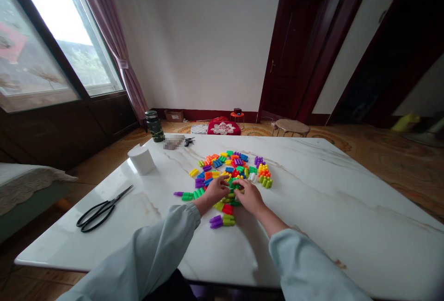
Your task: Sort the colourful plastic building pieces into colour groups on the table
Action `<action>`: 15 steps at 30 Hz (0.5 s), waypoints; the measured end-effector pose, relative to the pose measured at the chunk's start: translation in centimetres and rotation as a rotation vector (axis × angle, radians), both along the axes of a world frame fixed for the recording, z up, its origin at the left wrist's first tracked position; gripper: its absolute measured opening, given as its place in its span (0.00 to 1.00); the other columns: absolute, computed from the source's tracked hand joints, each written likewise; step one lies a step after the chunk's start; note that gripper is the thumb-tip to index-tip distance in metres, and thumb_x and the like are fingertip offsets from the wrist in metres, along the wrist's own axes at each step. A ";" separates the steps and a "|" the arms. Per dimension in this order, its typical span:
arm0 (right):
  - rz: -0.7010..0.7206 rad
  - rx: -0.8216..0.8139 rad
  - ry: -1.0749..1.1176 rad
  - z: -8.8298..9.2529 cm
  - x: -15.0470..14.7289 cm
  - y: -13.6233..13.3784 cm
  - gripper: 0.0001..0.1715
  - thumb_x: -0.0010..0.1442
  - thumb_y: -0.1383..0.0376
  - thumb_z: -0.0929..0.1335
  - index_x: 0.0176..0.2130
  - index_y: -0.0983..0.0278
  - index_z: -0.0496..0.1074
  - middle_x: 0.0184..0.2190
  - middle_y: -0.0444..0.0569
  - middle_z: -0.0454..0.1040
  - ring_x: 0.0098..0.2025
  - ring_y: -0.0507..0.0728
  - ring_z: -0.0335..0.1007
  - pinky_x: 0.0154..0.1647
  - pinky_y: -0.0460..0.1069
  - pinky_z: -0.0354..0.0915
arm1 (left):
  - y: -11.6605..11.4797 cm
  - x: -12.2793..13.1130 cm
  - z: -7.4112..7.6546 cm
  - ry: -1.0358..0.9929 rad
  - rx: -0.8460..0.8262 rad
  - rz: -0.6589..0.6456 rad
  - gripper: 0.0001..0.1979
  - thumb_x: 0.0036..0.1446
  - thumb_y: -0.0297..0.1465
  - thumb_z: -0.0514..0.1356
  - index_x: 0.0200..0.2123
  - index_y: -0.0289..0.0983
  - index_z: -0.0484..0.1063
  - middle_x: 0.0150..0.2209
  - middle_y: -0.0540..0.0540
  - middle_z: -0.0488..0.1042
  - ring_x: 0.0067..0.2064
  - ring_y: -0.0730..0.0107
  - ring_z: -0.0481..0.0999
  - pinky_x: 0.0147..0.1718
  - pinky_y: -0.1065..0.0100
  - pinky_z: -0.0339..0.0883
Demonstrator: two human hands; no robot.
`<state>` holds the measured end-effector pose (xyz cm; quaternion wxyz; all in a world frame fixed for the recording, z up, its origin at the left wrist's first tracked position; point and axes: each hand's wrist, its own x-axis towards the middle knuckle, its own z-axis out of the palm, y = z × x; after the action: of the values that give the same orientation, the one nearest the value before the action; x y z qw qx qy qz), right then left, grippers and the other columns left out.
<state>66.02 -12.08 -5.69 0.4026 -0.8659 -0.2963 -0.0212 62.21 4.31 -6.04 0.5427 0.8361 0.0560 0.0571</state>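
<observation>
Left hand [218, 190], right hand [249, 195] over colourful blocks [238, 162], grip unclear; nearest purple pieces [215, 219]: long axis roughly left-right.

Head view, forward-down over table [329, 194]

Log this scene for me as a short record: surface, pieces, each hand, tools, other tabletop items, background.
Surface: white marble-patterned table
Pieces: multicoloured plastic pieces, clustered around mid-table
Left hand: fingers bent over the pieces; grip unclear
Right hand: beside the left hand, over the same cluster; grip unclear
Tools: black-handled scissors at left, blades pointing away from the person; small dark tool near the far edge
Other items: white roll; upright camouflage-patterned bottle
Background: dark red door; round stool
</observation>
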 end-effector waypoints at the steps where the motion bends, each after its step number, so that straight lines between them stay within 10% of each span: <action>1: -0.003 0.085 0.033 -0.2 0.2 -0.1 0.15 0.52 0.69 0.65 0.40 0.61 0.74 0.38 0.48 0.76 0.38 0.56 0.71 0.43 0.51 0.66 | -0.2 0.0 0.1 0.007 -0.052 0.003 0.27 0.47 0.21 0.61 0.54 0.31 0.69 0.36 0.45 0.76 0.32 0.71 0.76 0.32 0.70 0.71; 6: 0.004 0.305 0.117 -0.8 0.8 -0.3 0.08 0.50 0.68 0.64 0.34 0.61 0.68 0.30 0.44 0.74 0.32 0.55 0.71 0.37 0.50 0.67 | -1.1 -0.1 0.8 0.024 -0.239 -0.003 0.12 0.53 0.32 0.63 0.40 0.32 0.72 0.28 0.49 0.73 0.31 0.71 0.77 0.30 0.71 0.72; 15: -0.042 0.235 0.081 0.2 0.0 -0.4 0.15 0.51 0.65 0.67 0.41 0.60 0.63 0.32 0.45 0.77 0.34 0.56 0.74 0.35 0.49 0.67 | -0.7 -0.3 1.2 0.006 -0.238 0.006 0.20 0.40 0.42 0.70 0.26 0.35 0.65 0.22 0.54 0.66 0.26 0.73 0.71 0.24 0.72 0.67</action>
<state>66.01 -12.44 -5.45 0.5123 -0.8188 -0.2573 -0.0293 61.90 3.64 -4.82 0.6376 0.7659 0.0666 0.0494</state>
